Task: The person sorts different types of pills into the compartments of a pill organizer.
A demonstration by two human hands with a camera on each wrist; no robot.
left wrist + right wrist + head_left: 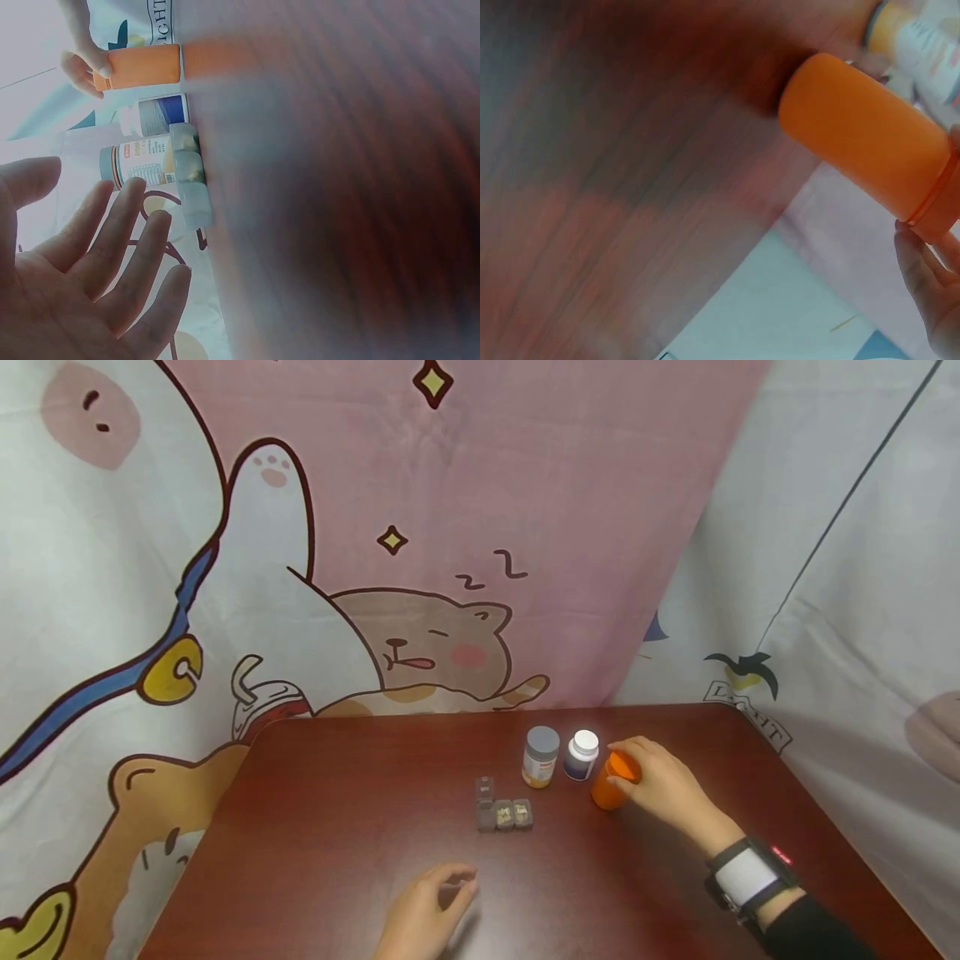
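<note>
My right hand (663,781) grips an orange bottle (609,791) around its orange cap, fingers on the far side and thumb on the near side. In the right wrist view the bottle (866,135) has its base at the tabletop. My left hand (429,910) hovers over the near part of the table, holding nothing; its fingers are loosely spread in the left wrist view. Ahead of it lies an L-shaped grey translucent pill organizer (504,815), with pale contents showing in two compartments.
Left of the orange bottle stand a white bottle with a dark blue label (582,755) and a grey-lidded supplement jar (540,757). All rest on a reddish-brown table (337,827). A cartoon-printed cloth (570,485) hangs behind the table and along its sides.
</note>
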